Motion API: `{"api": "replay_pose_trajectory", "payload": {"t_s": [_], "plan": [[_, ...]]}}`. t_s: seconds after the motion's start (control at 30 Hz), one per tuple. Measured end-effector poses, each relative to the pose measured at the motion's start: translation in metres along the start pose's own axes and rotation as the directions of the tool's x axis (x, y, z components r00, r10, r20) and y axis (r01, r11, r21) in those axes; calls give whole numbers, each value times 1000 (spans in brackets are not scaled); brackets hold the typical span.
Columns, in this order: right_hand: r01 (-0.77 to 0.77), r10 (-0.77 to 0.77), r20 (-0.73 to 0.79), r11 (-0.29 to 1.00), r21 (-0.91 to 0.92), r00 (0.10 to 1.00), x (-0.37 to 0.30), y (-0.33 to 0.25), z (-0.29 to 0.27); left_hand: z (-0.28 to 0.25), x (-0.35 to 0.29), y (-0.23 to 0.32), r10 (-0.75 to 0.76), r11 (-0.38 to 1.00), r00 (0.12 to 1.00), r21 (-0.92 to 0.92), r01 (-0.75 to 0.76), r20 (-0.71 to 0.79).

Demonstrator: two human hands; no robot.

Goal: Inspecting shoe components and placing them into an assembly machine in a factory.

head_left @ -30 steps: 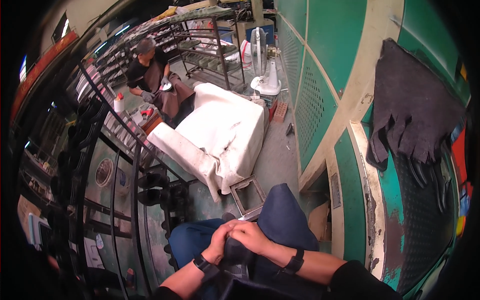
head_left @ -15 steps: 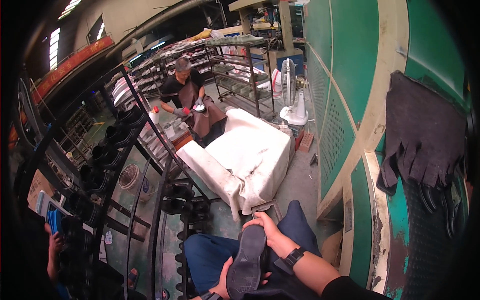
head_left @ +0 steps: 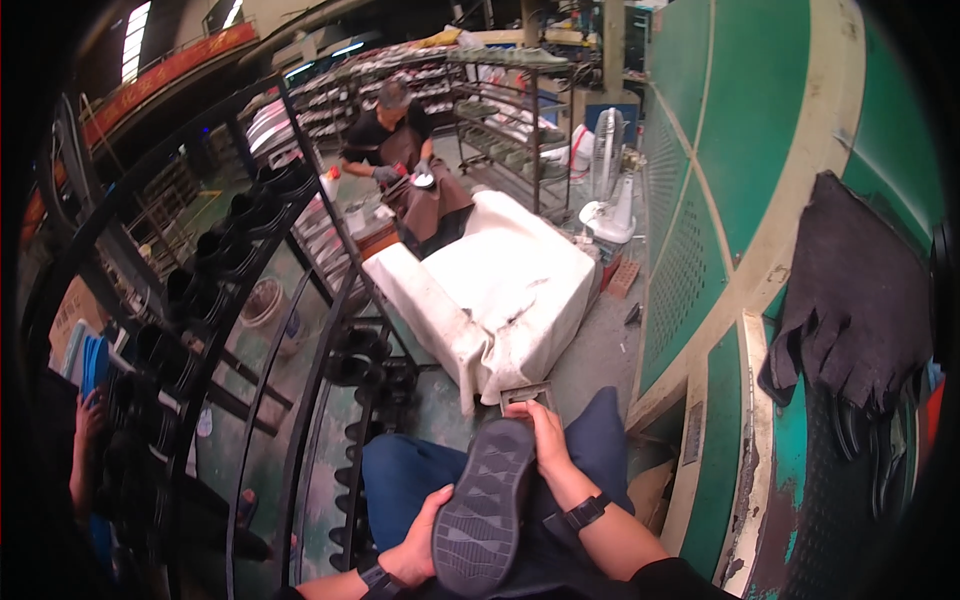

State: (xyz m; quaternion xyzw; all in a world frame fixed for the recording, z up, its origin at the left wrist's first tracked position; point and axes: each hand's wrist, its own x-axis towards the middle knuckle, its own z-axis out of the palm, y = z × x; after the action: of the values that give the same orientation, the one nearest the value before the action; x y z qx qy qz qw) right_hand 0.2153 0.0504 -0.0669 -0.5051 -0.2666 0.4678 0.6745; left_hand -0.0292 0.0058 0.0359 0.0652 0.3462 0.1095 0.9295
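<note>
a: shoe [head_left: 487, 505] — it sits sole-up over the person's lap, above the blue trouser legs [head_left: 400, 480], held between both hands.

b: how do the hands have it?

a: left hand [head_left: 418, 545] is curled under the heel end, thumb against the sole's edge. right hand [head_left: 548, 440] is closed round the toe end, fingers wrapped behind it. both are gripping, neither spread open.

b: how would it handle, you reckon?

a: looks light. the dark sole has a moulded diamond tread, so i'd judge it rubbery and grippy, bending a little but not floppy. the two ends, as it's held, seem the safest places; the middle would likely flex.

b: what can't you make out?

a: the upper is turned away, so its material and colour are hidden. the left wrist is cut off at the lower edge. a small grey frame-like piece [head_left: 526, 396] lies just beyond the right hand; i can't tell what it is or whether the fingers touch it.

b: and around?

a: a white padded cover [head_left: 500, 290] ahead, racks of dark shoes [head_left: 230, 250] to the left, a seated co-worker [head_left: 395, 140] farther off, dark gloves [head_left: 860, 300] hanging on the green wall at right.
</note>
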Motion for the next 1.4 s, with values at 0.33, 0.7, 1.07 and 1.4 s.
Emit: {"api": "replay_pose_trajectory", "payload": {"t_s": [0.33, 0.7, 1.07, 1.4], "plan": [[-540, 500, 205, 781, 313, 841, -75, 60, -104, 79, 0, 22, 169, 780, 766, 392, -488, 620], [-430, 427, 65, 903, 26, 902, 86, -67, 23, 39, -77, 56, 397, -14, 591, 648, -762, 702], [-358, 400, 865, 889, -286, 303, -63, -65, 206, -16, -139, 44, 874, -272, 370, 948, -163, 315], [-87, 584, 665, 778, -622, 465, 5, -118, 140, -212, -174, 137, 994, -39, 109, 909, 415, -7]]}}
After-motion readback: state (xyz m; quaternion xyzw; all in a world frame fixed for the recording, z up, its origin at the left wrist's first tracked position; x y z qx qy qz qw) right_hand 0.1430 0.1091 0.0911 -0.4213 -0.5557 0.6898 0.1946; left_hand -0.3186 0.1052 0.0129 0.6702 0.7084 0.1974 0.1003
